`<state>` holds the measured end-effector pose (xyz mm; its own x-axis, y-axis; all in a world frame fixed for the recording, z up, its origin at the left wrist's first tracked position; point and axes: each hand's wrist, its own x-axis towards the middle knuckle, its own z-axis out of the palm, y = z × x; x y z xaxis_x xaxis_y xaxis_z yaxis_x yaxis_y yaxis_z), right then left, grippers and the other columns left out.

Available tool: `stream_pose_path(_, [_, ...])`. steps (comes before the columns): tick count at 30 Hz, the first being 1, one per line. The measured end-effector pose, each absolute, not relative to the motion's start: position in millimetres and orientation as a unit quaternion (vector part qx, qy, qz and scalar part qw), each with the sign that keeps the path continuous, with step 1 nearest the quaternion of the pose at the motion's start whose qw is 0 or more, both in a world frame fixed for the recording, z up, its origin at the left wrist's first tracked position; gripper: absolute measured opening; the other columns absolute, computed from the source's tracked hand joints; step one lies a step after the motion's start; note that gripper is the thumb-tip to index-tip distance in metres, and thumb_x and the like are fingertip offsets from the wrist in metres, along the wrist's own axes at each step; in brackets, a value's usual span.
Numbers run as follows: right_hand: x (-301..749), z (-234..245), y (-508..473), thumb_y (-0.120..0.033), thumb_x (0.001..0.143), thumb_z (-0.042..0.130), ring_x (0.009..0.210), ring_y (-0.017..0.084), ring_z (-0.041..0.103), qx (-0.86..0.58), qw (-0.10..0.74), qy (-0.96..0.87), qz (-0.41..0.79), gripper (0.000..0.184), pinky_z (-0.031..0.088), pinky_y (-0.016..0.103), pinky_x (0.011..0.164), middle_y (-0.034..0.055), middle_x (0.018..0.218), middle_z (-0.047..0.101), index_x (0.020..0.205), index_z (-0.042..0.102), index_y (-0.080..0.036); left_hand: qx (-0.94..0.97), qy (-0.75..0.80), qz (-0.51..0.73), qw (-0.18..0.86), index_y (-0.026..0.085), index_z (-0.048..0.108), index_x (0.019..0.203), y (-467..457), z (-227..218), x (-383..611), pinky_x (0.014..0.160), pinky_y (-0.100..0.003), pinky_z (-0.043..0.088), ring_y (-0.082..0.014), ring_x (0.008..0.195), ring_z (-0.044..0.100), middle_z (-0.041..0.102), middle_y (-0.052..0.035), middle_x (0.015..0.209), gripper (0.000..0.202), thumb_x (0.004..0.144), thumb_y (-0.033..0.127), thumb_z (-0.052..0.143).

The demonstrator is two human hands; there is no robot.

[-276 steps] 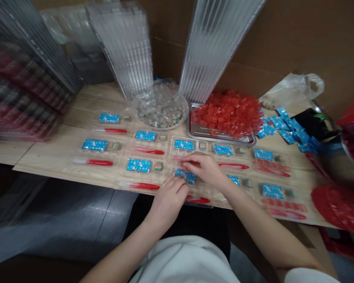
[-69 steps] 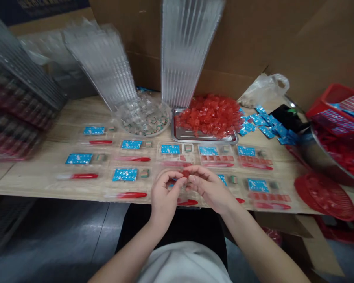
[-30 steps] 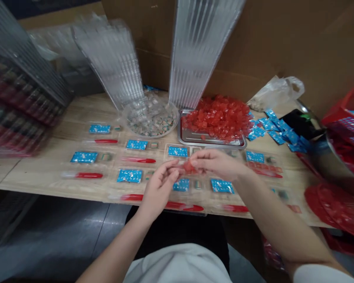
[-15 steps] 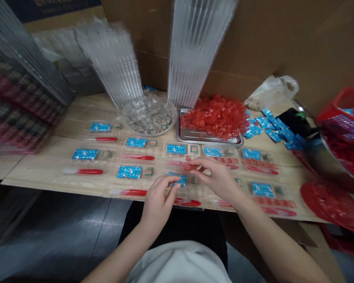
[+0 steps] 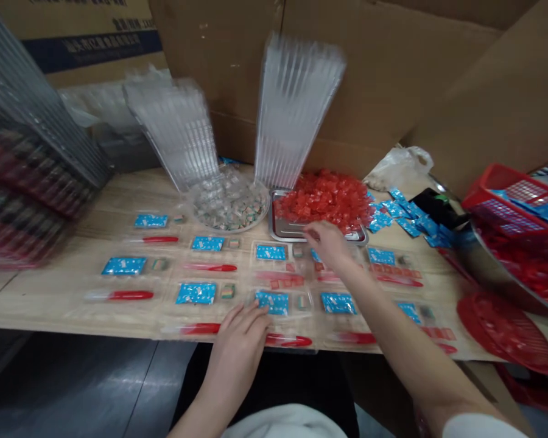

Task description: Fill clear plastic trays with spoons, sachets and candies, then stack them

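My left hand (image 5: 243, 337) lies palm down at the near edge of the table, fingers extended and touching a clear plastic tray by a blue packet (image 5: 273, 302). My right hand (image 5: 325, 243) is over the front of a metal tray (image 5: 288, 229), beside a heap of small red wrapped pieces (image 5: 331, 198); its fingertips are blurred and partly hidden. Around my hands are rows of clear trays, each with a blue packet, a small wrapped block (image 5: 228, 291) and a red pen-like stick (image 5: 210, 267). A short row of red squares (image 5: 287, 282) lies in the middle tray.
A round clear dish (image 5: 231, 228) of wrapped blocks stands left of the metal tray. Tall stacks of clear trays (image 5: 292, 115) lean behind. Loose blue packets (image 5: 404, 210), a red basket (image 5: 497, 188) and a red strainer (image 5: 506, 331) are at right.
My right hand has moved from the middle tray up to the red heap; red squares now show in that tray. My left hand has lowered and flattened. The view has tilted up.
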<state>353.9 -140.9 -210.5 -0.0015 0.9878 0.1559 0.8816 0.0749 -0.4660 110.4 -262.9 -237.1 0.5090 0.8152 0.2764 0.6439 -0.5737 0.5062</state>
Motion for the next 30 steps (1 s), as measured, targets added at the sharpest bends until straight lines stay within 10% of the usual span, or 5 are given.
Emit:
stream_pose_path(7, [372.4, -202.4, -117.5, -0.021, 0.08, 0.053, 0.076, 0.015, 0.059, -0.689, 0.255, -0.637, 0.235, 0.012, 0.046, 0.029, 0.072, 0.0062, 0.085, 0.065, 0.087, 0.061, -0.016, 0.827, 0.421, 0.325, 0.183, 0.025, 0.06, 0.106, -259.9, -226.0, 109.2, 0.092, -0.044, 0.046, -0.0227, 0.105, 0.059, 0.066, -0.0044, 0.11, 0.03, 0.084, 0.009, 0.049])
stream_pose_path(14, [322.8, -182.5, -206.1, -0.034, 0.069, 0.07, 0.06, 0.009, 0.056, -0.5, 0.423, -0.36, 0.664, 0.026, 0.045, 0.023, 0.057, -0.0001, 0.076, 0.063, 0.086, 0.058, -0.018, 0.548, 0.447, 0.471, 0.528, 0.018, 0.056, 0.108, -214.8, -203.0, 152.9, 0.08, -0.033, 0.054, -0.0174, 0.09, 0.064, 0.064, -0.0085, 0.106, 0.029, 0.08, 0.023, 0.06])
stream_pose_path(30, [303.2, -176.9, -246.3, -0.015, 0.087, 0.052, 0.09, 0.018, 0.062, -0.534, 0.368, -0.761, 0.035, 0.019, 0.051, 0.033, 0.082, 0.0071, 0.096, 0.069, 0.103, 0.061, -0.016, 0.397, 0.451, 0.522, 0.605, 0.019, 0.069, 0.096, -228.2, -196.3, 168.9, 0.085, -0.027, 0.052, -0.0147, 0.09, 0.067, 0.072, -0.004, 0.097, 0.026, 0.07, 0.02, 0.07])
